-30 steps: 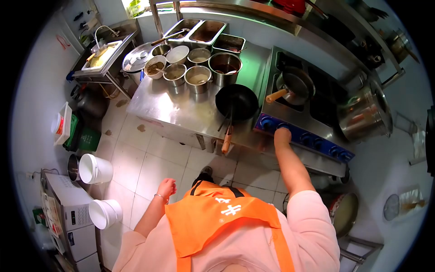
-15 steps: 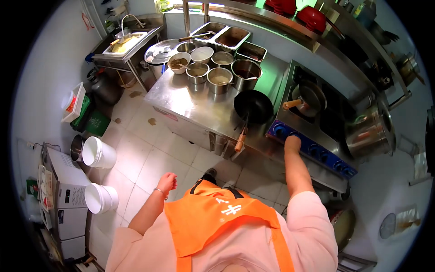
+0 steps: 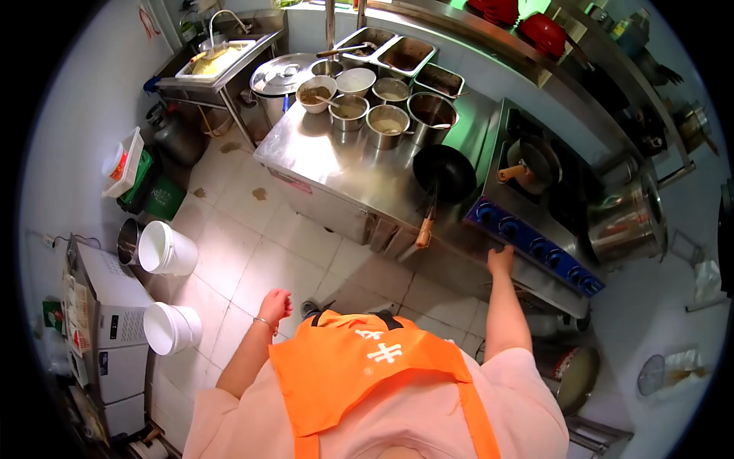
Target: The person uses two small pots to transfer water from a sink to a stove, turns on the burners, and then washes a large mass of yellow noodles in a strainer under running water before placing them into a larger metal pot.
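My right hand (image 3: 501,261) is just below the blue knob panel (image 3: 535,246) of the stove, apart from the knobs. Its thumb and fingers are spread, with nothing held between them. My left hand (image 3: 275,306), with a bracelet at the wrist, hangs over the floor with its fingers curled closed and nothing visible in them. A pan with a wooden handle (image 3: 512,174) sits on the stove's left burner. To the left of the stove, a black wok (image 3: 444,174) rests on the steel counter, its wooden handle (image 3: 425,233) jutting past the front edge.
Steel pots (image 3: 388,122), bowls and rectangular trays (image 3: 405,57) crowd the back of the counter (image 3: 329,164). A large stockpot (image 3: 628,222) stands right of the burners. White buckets (image 3: 172,329) are on the floor at left. A sink (image 3: 218,61) is at the far left.
My right hand has come off the stove's knob panel and dropped back toward me. My left hand has moved slightly left. The counter and stove have shifted rightward in view.
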A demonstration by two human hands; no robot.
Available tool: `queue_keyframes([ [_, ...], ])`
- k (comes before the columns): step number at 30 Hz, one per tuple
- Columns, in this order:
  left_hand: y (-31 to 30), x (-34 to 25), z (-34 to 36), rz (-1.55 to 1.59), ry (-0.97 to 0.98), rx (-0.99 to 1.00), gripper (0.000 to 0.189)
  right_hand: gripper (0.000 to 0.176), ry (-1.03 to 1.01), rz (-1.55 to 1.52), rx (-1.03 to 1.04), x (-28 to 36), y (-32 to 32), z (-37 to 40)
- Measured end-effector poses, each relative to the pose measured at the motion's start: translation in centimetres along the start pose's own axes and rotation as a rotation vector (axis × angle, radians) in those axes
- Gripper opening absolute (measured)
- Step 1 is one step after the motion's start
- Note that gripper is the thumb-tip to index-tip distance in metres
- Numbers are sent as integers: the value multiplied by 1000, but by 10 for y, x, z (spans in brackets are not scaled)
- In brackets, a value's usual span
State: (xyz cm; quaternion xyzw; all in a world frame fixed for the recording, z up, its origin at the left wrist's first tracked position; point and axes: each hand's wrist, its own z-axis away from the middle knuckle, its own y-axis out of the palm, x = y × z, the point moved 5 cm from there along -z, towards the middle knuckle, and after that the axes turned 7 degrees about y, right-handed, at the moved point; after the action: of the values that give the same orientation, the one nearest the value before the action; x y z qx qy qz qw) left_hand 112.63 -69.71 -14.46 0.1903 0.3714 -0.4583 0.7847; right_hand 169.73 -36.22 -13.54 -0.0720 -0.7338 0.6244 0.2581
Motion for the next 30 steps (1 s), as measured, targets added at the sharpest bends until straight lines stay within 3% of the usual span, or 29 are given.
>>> queue_keyframes([
  [1, -8, 0, -6, 6, 7, 5, 16, 55, -2, 11, 1, -6, 12, -2],
  [3, -28, 0, -14, 13, -5, 10, 16, 51, 127, -298, 202, -21, 38, 1],
  [5, -51, -4, -15, -14, -24, 1, 16, 45, 147, -289, 139, -18, 29, -4],
  [10, -119, 0, -21, -20, -26, -81, 15, 50, -9, 157, 16, 54, -60, 6],
  [12, -133, 1, -14, -3, -55, -138, 16, 52, 21, 189, 71, 67, -73, 4],
  [17, -114, 17, 14, 66, -53, -191, 16, 57, -8, 237, 102, 74, -79, -7],
  [19, -97, 29, 23, 104, -53, -202, 16, 52, -57, 192, 35, 69, -72, -7],
  [21, -85, 53, 26, 66, -83, -181, 16, 44, -98, -41, -132, 57, -62, 2],
  [22, -84, 65, 26, 90, -107, -171, 17, 37, -203, -105, -228, 30, -29, -4],
  [24, -84, 81, 32, 100, -130, -203, 16, 25, -101, -143, 67, 22, 2, 43],
  [26, -95, 103, 34, 67, -148, -254, 17, 15, -157, -86, 390, 14, 47, 101],
  [27, -106, 118, 32, 82, -137, -280, 17, 15, -370, -46, 482, 23, 59, 134],
  [28, -120, 132, 32, -47, -114, -313, 18, 18, -428, -31, 682, 31, 71, 167],
  [30, -158, 168, 32, -271, -117, -365, 19, 19, -561, -22, 813, 50, 89, 219],
])
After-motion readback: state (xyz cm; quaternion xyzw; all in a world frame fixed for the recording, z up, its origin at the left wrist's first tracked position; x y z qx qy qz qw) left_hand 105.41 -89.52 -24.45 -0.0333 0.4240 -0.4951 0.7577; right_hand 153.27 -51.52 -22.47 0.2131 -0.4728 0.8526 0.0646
